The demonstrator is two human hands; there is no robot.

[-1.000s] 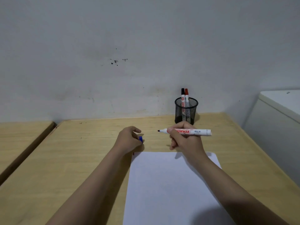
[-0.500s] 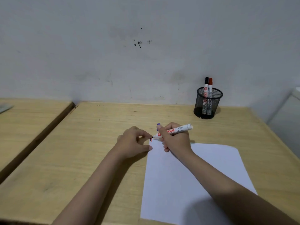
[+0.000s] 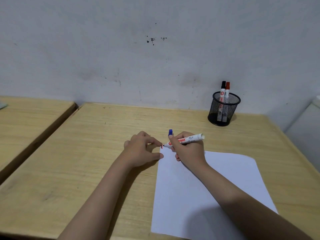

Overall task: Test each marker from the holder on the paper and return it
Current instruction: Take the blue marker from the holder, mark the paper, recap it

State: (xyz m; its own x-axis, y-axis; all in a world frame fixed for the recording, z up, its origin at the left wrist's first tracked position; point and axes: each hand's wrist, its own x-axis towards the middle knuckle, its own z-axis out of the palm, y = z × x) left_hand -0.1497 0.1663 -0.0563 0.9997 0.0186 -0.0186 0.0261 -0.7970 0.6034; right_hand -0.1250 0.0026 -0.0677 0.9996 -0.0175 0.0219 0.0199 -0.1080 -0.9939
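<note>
Testing marker (image 3: 184, 140) clamped in right hand (image 3: 187, 149); tip dropped from mid-air a second ago to paper (image 3: 207, 184) top-left corner, beside earlier strokes; left hand (image 3: 142, 149) pinned paper, no grasp; holder (image 3: 223, 110) behind paper kept two markers; blue cap (image 3: 170, 132) upright behind paper.

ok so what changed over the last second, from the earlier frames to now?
The right hand brought the uncapped marker down from mid-air; its tip now sits at the paper's top-left corner beside short red and blue marks. The blue cap went from the left hand to standing on the desk. The left hand now pins the paper's edge. Unchanged: two markers in the holder.
</note>
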